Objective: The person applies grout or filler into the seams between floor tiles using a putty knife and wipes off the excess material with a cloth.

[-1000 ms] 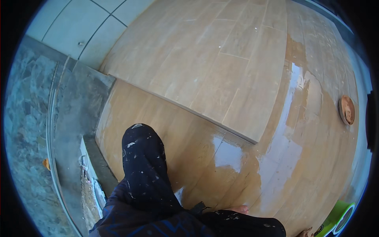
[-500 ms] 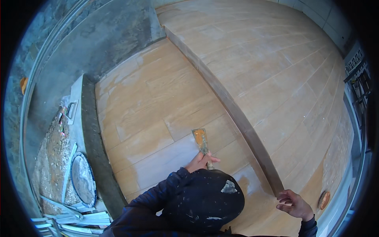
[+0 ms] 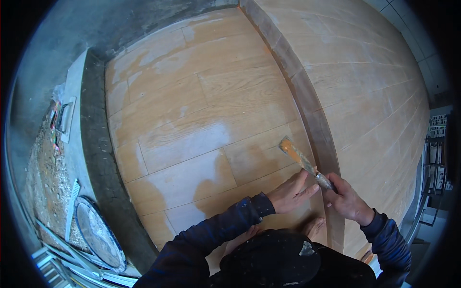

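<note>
Scraper [image 3: 304, 162] from left hand [image 3: 289, 194], now loose, to grip of right hand [image 3: 350, 201]; whitish residue [image 3: 97, 234] in round tub [image 3: 115, 239]

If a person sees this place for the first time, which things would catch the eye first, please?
Probably the orange-smeared scraper, right of centre, gripped in the right hand with the left hand close beside it. Next, the pale, shiny patches on the floor, left of the step. Then the round container at lower left, beyond the dark kerb.
</note>
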Demonstrator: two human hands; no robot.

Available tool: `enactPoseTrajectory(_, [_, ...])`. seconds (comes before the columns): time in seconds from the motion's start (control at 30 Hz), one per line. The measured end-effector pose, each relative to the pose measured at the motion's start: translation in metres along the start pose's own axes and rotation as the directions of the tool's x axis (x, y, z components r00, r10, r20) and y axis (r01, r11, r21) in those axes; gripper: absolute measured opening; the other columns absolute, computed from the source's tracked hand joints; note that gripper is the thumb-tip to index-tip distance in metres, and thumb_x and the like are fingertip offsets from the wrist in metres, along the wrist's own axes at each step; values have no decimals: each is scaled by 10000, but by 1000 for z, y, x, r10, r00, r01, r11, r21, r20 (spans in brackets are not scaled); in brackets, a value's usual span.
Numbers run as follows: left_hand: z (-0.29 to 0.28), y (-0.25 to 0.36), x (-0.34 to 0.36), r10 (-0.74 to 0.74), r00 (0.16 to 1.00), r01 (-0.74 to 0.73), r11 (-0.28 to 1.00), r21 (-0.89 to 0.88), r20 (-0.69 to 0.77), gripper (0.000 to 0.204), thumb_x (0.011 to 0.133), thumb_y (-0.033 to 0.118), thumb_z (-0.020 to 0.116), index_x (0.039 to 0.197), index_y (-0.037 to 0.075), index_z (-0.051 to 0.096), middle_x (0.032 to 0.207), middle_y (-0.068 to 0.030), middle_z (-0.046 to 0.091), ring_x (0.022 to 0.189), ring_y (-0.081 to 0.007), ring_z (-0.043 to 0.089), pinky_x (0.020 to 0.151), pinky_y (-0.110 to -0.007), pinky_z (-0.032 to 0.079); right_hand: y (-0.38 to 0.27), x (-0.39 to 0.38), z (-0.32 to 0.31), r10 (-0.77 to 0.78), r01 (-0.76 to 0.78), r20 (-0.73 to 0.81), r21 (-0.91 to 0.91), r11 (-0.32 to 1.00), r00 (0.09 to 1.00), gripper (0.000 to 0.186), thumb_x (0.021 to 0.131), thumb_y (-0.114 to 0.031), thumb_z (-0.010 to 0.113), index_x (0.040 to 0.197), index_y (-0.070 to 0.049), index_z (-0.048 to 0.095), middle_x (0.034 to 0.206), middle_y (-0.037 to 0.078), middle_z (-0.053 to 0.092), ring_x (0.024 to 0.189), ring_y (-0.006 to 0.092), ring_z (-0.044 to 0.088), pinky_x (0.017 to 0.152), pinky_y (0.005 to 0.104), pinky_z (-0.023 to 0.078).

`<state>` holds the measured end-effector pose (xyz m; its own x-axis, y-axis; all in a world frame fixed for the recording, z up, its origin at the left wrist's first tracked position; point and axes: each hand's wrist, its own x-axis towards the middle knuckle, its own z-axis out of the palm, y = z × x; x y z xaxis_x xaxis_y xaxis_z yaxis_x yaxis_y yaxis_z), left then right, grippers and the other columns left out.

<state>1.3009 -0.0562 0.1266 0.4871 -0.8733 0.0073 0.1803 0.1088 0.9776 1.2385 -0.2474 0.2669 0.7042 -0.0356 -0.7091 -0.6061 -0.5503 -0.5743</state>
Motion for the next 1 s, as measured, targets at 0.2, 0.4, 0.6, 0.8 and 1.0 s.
enactPoseTrajectory(0.2, [-155,-70,-31,-13,916,400,114,909,-402,754,976,427,618,1578,40,383,1698,-192,249,1583,-400,167,1245,-638,130,-29,21,-22,98,-51,-161,274,960,982,183,1012,-196,662,992,-37,573,695,-50,481,624,82,469,571,293,423])
enactPoseTrajectory(0.4, [-256,-61,-81,30,857,516,-46,856,-515,816,992,494,565,1630,61,300,1725,-170,199,1592,-378,160,1261,-612,103,-18,98,-24,-255,246,-266,-65,967,930,247,1027,-245,675,967,-21,589,694,-45,500,615,90,432,554,306,412])
enactPoseTrajectory(0.6, [-342,-48,-77,105,743,670,-128,731,-662,855,1003,517,520,1642,23,239,1732,-169,179,1606,-352,129,1279,-569,91,-50,209,-74,-397,561,-599,108,821,696,202,1072,-222,610,984,-43,581,741,-46,522,652,63,448,590,259,401])
enactPoseTrajectory(0.8, [-447,-46,75,232,731,672,-80,737,-641,808,1029,499,482,1632,12,254,1722,-186,194,1604,-337,141,1288,-547,86,-81,379,-200,-470,771,-686,211,601,555,214,1091,-253,574,992,-65,551,750,-26,505,651,67,493,566,244,450])
enactPoseTrajectory(1.0, [-565,-41,260,340,728,645,-42,763,-596,764,1033,459,448,1621,4,272,1711,-196,224,1598,-343,163,1287,-546,97,-136,437,-236,-274,739,-766,356,573,582,251,1106,-281,538,990,-59,524,734,6,492,590,86,496,463,245,430])
